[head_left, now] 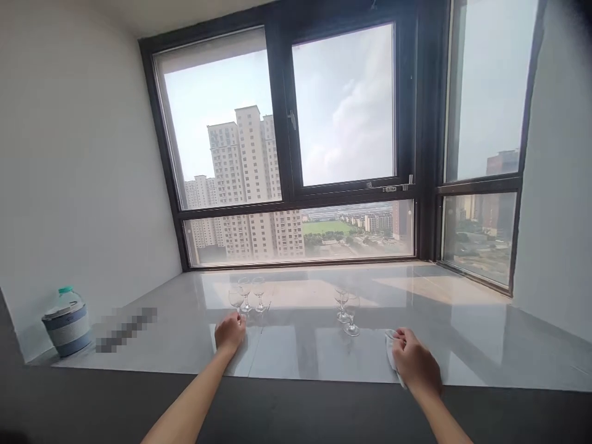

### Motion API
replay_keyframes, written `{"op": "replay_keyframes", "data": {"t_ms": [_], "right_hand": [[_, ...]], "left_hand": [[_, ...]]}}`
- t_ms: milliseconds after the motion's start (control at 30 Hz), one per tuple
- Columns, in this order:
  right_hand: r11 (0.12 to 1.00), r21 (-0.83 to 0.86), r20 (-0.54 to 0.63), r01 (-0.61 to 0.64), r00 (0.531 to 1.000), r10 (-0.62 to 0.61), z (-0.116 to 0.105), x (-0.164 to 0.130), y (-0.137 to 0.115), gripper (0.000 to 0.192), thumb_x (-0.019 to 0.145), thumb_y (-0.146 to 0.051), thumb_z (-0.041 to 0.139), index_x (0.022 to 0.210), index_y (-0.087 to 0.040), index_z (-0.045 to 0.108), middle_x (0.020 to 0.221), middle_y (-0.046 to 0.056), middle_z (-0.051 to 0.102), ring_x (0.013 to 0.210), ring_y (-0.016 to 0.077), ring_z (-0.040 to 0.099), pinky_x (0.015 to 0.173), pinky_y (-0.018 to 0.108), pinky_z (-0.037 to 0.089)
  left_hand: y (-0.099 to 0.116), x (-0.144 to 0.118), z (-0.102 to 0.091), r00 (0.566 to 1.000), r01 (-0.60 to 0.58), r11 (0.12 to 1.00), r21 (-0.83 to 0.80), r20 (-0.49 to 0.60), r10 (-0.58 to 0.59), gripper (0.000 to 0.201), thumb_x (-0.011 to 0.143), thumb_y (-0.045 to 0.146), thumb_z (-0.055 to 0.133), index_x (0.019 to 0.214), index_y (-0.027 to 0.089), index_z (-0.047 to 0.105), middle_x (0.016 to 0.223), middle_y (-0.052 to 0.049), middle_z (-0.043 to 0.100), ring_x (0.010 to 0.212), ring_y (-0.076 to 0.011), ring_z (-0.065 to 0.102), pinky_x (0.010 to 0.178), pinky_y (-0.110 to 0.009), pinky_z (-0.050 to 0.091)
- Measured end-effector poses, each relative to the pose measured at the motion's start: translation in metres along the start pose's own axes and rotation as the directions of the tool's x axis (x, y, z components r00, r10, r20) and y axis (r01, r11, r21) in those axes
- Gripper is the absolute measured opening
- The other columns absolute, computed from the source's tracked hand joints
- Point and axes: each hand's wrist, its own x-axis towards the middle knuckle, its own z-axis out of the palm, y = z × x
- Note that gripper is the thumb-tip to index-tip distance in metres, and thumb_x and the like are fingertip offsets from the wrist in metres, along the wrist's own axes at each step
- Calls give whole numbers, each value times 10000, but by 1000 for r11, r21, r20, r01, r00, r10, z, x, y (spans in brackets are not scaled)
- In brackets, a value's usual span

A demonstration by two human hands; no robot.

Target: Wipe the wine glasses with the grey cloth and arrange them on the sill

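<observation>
Window (285, 148) behind glossy grey sill (314, 357). R hand (417, 362) nr. front edge, fingers pinching limp white cloth (390, 346). L hand (230, 333): fingers closed on held glass (235, 299), approx. at stem; foot hidden. Held glass: over sill, clear, stemmed, bowl up, long axis approx. vert. Adj. glasses (258, 289), two, upright, just beside. Other pair (352, 308), same type, upright betw. hands.

On the sill (282, 354) before the window (283, 148), a bucket (68, 333) stood far left, two glasses (258, 287) behind and right of the glass (236, 298) in your left hand (230, 333), and two more glasses (352, 306) between that and the cloth (391, 353) in your right hand (417, 362).
</observation>
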Motion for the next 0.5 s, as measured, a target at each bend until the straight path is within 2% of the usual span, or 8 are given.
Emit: {"op": "replay_keyframes", "data": {"t_ms": [133,200,333,500], "right_hand": [[994,108,29,4,1000,-7,17,10,12,222,796,-227,403,927,-275,575,997,80,691,937,250,634,746,325,439],[985,167,20,48,998,-52,27,16,18,211,769,-219,412,892,-288,569,990,77,700,968,249,633,826,335,442],[986,153,-1,62,998,-62,33,19,21,200,780,-226,405,893,-289,557,977,76,701,963,246,638,822,331,447],[998,43,19,54,998,-55,22,10,12,230,827,-226,382,968,-252,562,1006,87,685,930,244,634,743,318,431]], "left_hand": [[2,-3,-1,998,-30,999,-27,-49,29,221,854,292,474,932,186,652,1043,-100,646,1008,-256,581,835,-360,398],[0,-2,5,999,-32,999,4,-18,32,247,837,286,484,998,203,652,1091,-98,626,1046,-254,569,857,-372,406],[-8,8,25,1000,-16,999,50,23,15,357,855,326,445,1151,240,626,1261,-118,557,1166,-265,521,951,-409,382],[-14,17,39,995,16,999,43,100,-20,494,858,412,418,1319,274,530,1432,-134,434,1271,-299,456,1068,-481,278]]}}
